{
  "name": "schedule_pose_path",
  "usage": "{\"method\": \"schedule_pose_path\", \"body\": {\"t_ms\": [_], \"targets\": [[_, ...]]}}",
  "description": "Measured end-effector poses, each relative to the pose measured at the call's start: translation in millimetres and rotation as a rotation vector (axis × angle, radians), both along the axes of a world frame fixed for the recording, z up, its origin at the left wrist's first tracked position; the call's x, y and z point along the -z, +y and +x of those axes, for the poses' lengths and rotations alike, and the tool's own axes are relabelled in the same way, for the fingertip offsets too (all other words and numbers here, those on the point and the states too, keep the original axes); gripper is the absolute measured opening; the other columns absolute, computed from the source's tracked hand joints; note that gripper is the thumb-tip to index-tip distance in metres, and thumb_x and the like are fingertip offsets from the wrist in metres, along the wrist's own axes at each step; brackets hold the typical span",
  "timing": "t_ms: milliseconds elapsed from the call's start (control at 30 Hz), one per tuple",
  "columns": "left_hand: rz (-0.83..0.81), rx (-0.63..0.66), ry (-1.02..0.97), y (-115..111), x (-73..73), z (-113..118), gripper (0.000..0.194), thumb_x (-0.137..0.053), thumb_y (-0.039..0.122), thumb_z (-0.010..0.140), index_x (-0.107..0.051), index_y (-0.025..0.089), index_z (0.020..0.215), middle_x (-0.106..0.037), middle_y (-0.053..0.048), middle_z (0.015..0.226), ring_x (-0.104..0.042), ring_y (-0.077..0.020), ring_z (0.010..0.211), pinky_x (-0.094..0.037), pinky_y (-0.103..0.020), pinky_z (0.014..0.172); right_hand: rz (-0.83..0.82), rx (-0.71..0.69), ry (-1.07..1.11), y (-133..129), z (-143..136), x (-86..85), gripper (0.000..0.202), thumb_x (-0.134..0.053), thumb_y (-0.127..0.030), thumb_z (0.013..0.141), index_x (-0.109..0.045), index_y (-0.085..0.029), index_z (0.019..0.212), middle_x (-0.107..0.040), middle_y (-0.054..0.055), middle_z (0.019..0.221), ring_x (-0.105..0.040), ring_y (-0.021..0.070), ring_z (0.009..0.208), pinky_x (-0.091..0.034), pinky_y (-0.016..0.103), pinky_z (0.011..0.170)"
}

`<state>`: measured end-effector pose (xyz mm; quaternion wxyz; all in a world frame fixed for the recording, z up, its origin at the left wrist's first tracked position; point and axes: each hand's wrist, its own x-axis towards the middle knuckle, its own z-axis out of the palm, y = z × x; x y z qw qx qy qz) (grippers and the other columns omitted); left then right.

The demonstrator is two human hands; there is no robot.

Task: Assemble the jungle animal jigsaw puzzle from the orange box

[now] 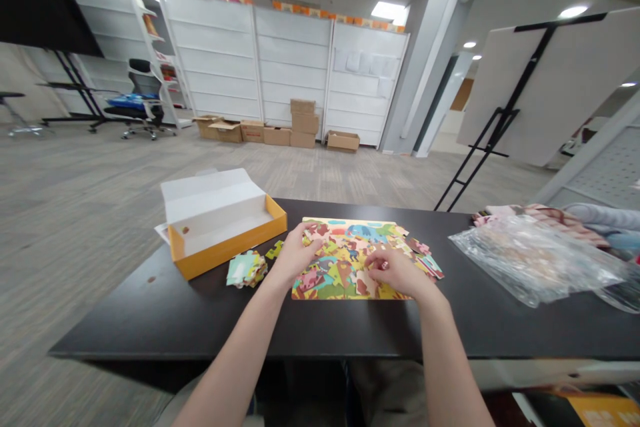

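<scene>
A colourful puzzle sheet [327, 290] lies on the dark table with loose jigsaw pieces scattered over it. My left hand [299, 251] is over the sheet's left part, its thumb and fingers apart beside a brown and pink piece [320, 230]. Over the right part is my right hand [393, 269], its fingers curled and pressed together; what they hold, if anything, is too small to name. A pile of pieces [246, 269] sits left of the sheet, and further pieces [431, 265] lie at its right edge.
An open yellow box [227, 243] with a white inside stands at the table's back left. Clear plastic bags [535, 263] and folded cloths [555, 221] cover the right side. The dark table's [200, 337] front edge runs just before my body.
</scene>
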<state>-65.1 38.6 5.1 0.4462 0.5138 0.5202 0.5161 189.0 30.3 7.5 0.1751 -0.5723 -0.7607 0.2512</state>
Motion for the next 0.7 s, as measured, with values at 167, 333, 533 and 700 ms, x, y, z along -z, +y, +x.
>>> {"method": "schedule_pose_path", "body": {"t_ms": [167,333,533,700], "targets": [[-0.017,-0.072,0.365,1,-5.3,-14,0.045,-0.069,0.029,0.079,-0.064,0.018,0.122,-0.073,-0.010,0.102,-0.068,-0.0160,0.054,-0.051,-0.025,0.051,-0.011,0.060,-0.016,-1,6,2.2,0.019,-0.062,-0.010,0.073,-0.074,-0.020,0.084,-0.071,0.001,0.071,-0.064,0.0167,0.067,-0.040,0.025,0.060],[0.056,-0.092,0.662,1,-3.9,-22,0.033,-0.067,0.029,0.081,-0.071,0.014,0.111,-0.076,-0.013,0.097,-0.074,-0.0283,0.086,-0.055,-0.034,0.080,0.006,0.088,-0.013,-5,6,-1.4,0.018,-0.065,-0.011,0.072,-0.074,-0.022,0.083,-0.071,0.000,0.070,-0.064,0.0166,0.064,-0.040,0.025,0.057],[0.071,-0.115,0.892,1,-3.5,-22,0.037,-0.055,0.030,0.090,-0.069,0.010,0.118,-0.075,-0.018,0.113,-0.069,-0.0337,0.107,-0.050,-0.040,0.095,0.005,0.078,-0.016,-6,7,-0.5,0.016,-0.064,-0.014,0.075,-0.073,-0.021,0.087,-0.072,0.001,0.071,-0.065,0.0167,0.063,-0.039,0.025,0.058],[0.055,-0.164,0.906,-1,-8.1,-24,0.044,-0.054,0.039,0.093,-0.066,0.009,0.123,-0.073,-0.020,0.115,-0.068,-0.0354,0.108,-0.050,-0.041,0.094,0.000,0.082,-0.029,-7,6,0.6,0.013,-0.065,-0.020,0.077,-0.073,-0.021,0.089,-0.073,0.002,0.074,-0.066,0.0180,0.067,-0.041,0.026,0.060]]}}
